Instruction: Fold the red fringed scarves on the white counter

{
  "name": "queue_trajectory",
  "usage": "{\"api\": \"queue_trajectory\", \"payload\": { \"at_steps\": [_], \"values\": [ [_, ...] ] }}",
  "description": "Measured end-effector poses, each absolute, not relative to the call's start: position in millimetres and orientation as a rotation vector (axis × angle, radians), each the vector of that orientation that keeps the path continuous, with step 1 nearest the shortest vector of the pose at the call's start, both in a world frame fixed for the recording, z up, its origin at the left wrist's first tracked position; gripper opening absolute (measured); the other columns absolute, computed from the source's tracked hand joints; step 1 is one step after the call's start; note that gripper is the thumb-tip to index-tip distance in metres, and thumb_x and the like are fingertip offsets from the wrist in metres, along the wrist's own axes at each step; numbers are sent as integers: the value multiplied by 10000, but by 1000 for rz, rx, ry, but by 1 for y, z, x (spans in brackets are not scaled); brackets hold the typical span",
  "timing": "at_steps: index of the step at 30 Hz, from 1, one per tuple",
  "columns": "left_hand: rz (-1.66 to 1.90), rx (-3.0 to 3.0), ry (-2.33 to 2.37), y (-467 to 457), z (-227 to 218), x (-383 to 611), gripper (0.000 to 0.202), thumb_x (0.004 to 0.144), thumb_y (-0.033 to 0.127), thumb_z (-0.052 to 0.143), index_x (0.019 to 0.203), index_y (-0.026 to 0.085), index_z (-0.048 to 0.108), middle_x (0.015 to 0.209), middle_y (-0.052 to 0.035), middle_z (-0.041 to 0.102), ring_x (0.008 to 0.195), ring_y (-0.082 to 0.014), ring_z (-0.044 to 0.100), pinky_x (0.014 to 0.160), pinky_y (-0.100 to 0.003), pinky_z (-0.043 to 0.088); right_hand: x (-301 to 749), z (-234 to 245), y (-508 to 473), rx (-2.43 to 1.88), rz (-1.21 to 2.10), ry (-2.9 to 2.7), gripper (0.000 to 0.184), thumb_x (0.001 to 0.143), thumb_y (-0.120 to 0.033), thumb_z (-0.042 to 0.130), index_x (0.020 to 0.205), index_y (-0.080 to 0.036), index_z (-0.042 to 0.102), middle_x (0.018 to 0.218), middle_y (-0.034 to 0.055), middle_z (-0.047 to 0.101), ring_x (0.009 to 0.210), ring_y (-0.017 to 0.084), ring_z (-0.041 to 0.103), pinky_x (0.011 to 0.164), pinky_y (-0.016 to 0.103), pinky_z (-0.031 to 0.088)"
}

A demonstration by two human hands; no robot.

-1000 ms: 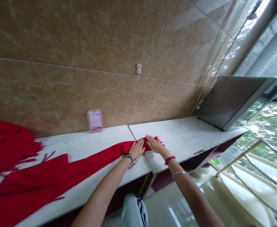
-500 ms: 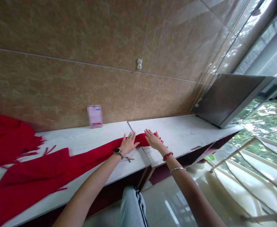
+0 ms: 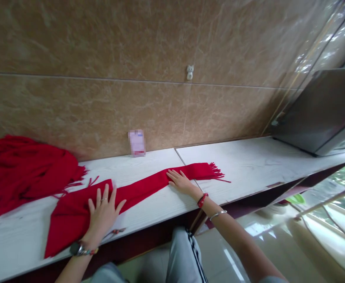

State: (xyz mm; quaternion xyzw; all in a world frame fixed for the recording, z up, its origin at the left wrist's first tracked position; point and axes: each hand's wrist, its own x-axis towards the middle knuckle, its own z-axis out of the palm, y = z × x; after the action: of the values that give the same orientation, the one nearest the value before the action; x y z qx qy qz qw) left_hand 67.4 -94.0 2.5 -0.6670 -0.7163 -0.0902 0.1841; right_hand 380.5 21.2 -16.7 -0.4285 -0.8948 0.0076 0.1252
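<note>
A red scarf [image 3: 144,189] lies stretched along the white tabletop, wide and folded over at its left part, narrow toward the right, where its fringe spreads out. My left hand [image 3: 104,210] rests with spread fingers over the wide part, near the fold's edge. Flat on the narrow strip, close to its right end, is my right hand [image 3: 181,182], fingers stretched out. Neither hand grips the cloth. A watch, a ring and a beaded bracelet are on my left side; a red band and a silver bangle are on my right wrist.
A bunched red fringed cloth [image 3: 28,173] lies at the left. A small blurred pinkish packet [image 3: 137,143] leans against the brown tiled wall [image 3: 101,106]. A cat-shaped hook [image 3: 190,72] is on the wall. At the right end stands a grey box-like appliance [image 3: 322,110].
My left hand has moved left along the scarf onto its wide part. My right hand has shifted back from the fringed end, which now shows. The view has turned left.
</note>
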Motion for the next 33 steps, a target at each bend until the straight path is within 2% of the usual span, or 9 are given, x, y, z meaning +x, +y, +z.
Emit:
{"api": "queue_trajectory", "payload": {
  "at_steps": [4, 8, 13, 16, 19, 23, 28, 31, 33],
  "values": [
    [-192, -1976, -2073, -110, -1, 28, 704, 782, 496, 446, 1372, 132, 321, 1429, -156, 278, 1293, -373, 244, 995, -557, 231, 389, -20, 21, -1200, 66, -2600, 514, 922, -398, 319, 1397, -214, 251, 1425, 87, 311, 1311, 200, 258, 1055, 457, 205],
    [-290, -2111, -1980, -122, 0, -6, 702, 761, 530, 453, 1361, 184, 341, 1429, -107, 299, 1309, -336, 232, 1027, -540, 200, 393, -20, 20, -1155, 75, -2621, 561, 908, -438, 340, 1408, -216, 216, 1418, 93, 327, 1305, 211, 274, 1056, 461, 206],
    [-707, -1745, -2210, -142, 3, -54, 614, 832, 472, 350, 1343, 132, 354, 1436, -150, 261, 1310, -335, 232, 1021, -491, 275, 395, -25, 22, -1132, 63, -2621, 504, 910, -427, 335, 1361, -203, 338, 1389, 101, 378, 1294, 219, 298, 1047, 475, 229],
    [-920, -1539, -2383, -149, 0, -73, 595, 863, 448, 297, 1332, 87, 354, 1379, -189, 344, 1283, -316, 302, 1026, -460, 293, 397, -27, 23, -1135, 17, -2604, 467, 905, -399, 354, 1315, -183, 416, 1359, 117, 420, 1271, 231, 341, 1038, 481, 250],
    [-1039, -1609, -2522, -150, -3, -78, 648, 852, 457, 335, 1364, 65, 274, 1339, -199, 403, 1256, -297, 357, 1024, -440, 306, 386, -22, 18, -1084, -50, -2584, 451, 893, -371, 391, 1283, -155, 458, 1333, 131, 449, 1266, 243, 347, 1052, 485, 226],
    [-1240, -1725, -2530, -144, 0, -78, 679, 813, 453, 451, 1368, 106, 269, 1371, -172, 377, 1268, -278, 344, 1037, -431, 287, 335, -5, 3, -879, 13, -2617, 474, 890, -364, 406, 1329, -186, 398, 1354, 115, 428, 1282, 236, 319, 1054, 480, 228],
    [-1775, -1425, -2681, -138, 15, -83, 538, 871, 373, 373, 1349, 134, 308, 1374, -137, 387, 1246, -202, 388, 1021, -351, 322, 261, 8, -16, -534, 196, -2782, 536, 881, -390, 429, 1377, -228, 307, 1396, 99, 368, 1294, 233, 295, 1053, 483, 221],
    [-1920, -1486, -2772, -137, 22, -85, 538, 835, 284, 430, 1342, 138, 325, 1347, -128, 430, 1206, -192, 440, 980, -322, 373, 244, 2, -18, -509, 219, -2828, 506, 896, -393, 397, 1371, -237, 322, 1393, 86, 374, 1290, 223, 305, 1058, 475, 209],
    [-1902, -1576, -2808, -138, 27, -85, 565, 784, 249, 493, 1325, 150, 366, 1352, -117, 426, 1221, -206, 421, 978, -315, 372, 242, -5, -15, -544, 215, -2822, 476, 906, -388, 375, 1359, -245, 346, 1385, 75, 388, 1280, 217, 325, 1060, 468, 208]
  ]
}}
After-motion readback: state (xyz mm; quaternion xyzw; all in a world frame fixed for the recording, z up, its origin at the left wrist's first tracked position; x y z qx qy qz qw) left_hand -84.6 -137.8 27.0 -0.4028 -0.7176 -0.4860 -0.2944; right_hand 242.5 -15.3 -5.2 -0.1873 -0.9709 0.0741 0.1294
